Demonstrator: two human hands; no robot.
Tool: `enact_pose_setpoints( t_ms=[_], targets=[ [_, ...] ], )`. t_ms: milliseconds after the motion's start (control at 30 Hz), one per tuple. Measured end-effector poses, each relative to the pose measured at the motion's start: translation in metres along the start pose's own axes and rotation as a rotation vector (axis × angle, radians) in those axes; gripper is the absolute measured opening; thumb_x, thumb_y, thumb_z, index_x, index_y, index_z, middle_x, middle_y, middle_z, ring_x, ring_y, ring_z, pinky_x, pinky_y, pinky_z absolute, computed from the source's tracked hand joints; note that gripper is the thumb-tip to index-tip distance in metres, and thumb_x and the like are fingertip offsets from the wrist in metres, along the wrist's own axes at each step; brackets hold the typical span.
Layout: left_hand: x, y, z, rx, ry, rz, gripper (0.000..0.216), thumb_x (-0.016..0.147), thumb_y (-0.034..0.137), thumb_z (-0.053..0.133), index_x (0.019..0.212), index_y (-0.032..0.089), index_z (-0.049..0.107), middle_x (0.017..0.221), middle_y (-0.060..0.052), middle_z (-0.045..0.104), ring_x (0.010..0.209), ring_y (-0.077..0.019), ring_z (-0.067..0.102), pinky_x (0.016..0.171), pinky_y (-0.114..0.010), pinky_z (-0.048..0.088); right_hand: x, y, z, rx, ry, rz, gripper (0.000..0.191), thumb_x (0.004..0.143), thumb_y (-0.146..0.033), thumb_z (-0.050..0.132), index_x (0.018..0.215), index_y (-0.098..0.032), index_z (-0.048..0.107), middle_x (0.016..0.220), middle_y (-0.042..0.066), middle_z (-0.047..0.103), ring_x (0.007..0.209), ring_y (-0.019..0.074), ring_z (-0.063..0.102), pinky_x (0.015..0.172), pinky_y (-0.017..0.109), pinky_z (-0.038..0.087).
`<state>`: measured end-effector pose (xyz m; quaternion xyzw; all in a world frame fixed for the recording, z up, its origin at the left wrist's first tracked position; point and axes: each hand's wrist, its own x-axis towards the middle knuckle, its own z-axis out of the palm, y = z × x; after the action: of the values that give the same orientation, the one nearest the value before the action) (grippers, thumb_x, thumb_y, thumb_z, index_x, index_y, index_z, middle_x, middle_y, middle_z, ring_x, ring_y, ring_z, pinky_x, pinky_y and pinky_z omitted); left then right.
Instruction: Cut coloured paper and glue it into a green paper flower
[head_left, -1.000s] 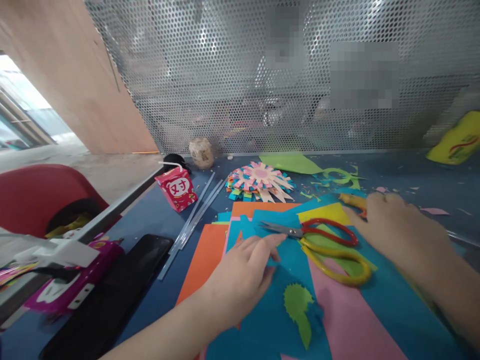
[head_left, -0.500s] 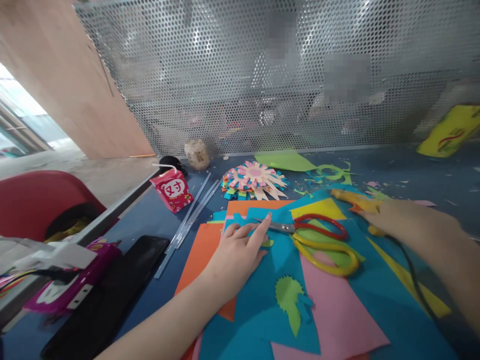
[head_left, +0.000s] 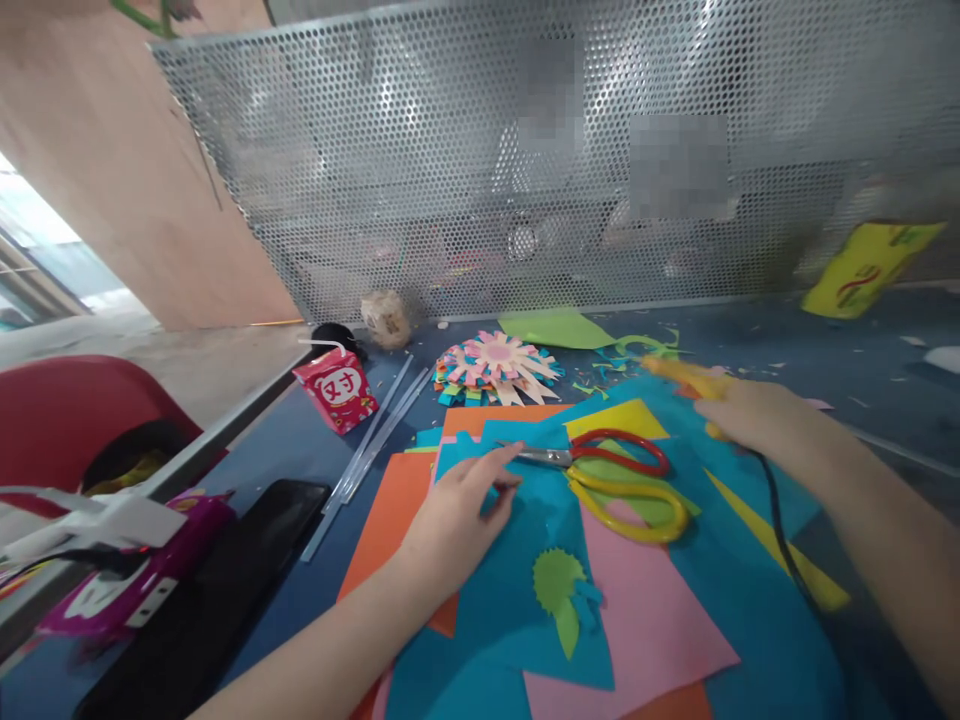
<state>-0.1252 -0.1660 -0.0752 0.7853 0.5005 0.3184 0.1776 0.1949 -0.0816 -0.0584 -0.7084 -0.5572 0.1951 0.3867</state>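
Note:
My left hand [head_left: 461,505] rests on blue craft sheets [head_left: 480,620], its thumb and index finger apart. The index fingertip is close to the blade tips of a pair of scissors [head_left: 559,457] with one red and one yellow handle loop, lying on the sheets. In my right hand [head_left: 765,415] is a yellow hot glue gun [head_left: 679,377]; a black cord [head_left: 776,520] hangs below it, and its nozzle points left. Nearer to me, a green scalloped cut-out [head_left: 556,580] with a leaf shape and small blue strips lies on the blue sheet.
Layered paper-like rosettes [head_left: 499,365] lie at the back, by a green sheet [head_left: 555,328] and scraps. Clear glue sticks [head_left: 367,450], a red drink carton [head_left: 337,388], a black phone [head_left: 217,590] and a purple power strip [head_left: 142,570] are on the left. A perforated metal panel [head_left: 450,150] stands behind.
The view has shifted slightly. My left index finger has drawn back and bent a little, widening the gap to the thumb. My right hand has lifted slightly with the glue gun.

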Motion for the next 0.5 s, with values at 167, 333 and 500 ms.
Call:
enact_pose_setpoints(
  t_ms=[167,333,500],
  targets=[
    [0.006,0.0,-0.005,-0.621,0.188,-0.345,0.006,0.07,0.023,0.067,0.072,0.021,0.073,0.074,-0.004,0.072,0.067,-0.0186,0.065,0.061,-0.028,0.049,-0.007,-0.021,-0.001,0.173,-0.054,0.137,0.012,0.073,-0.028,0.059,0.071,-0.018,0.052,0.065,0.006,0.059,0.045,0.0135,0.056,0.043,0.028,0.04],
    [0.01,0.001,-0.003,-0.864,0.202,-0.457,0.02,0.065,0.028,0.073,0.078,0.014,0.07,0.07,-0.005,0.07,0.068,-0.0193,0.067,0.052,-0.025,0.049,-0.02,-0.04,0.006,0.531,-0.186,0.166,0.013,0.077,-0.021,0.059,0.085,-0.018,0.051,0.076,0.003,0.057,0.051,0.0077,0.053,0.04,0.019,0.037],
    [0.008,0.002,-0.004,-1.177,0.207,-0.601,0.023,0.061,0.022,0.078,0.08,0.012,0.07,0.069,-0.004,0.069,0.065,-0.014,0.065,0.051,-0.02,0.049,-0.035,-0.056,0.012,0.738,-0.269,0.16,0.012,0.086,-0.033,0.054,0.087,-0.023,0.047,0.064,-0.002,0.059,0.031,0.0038,0.038,0.028,0.019,0.014]
  ],
)
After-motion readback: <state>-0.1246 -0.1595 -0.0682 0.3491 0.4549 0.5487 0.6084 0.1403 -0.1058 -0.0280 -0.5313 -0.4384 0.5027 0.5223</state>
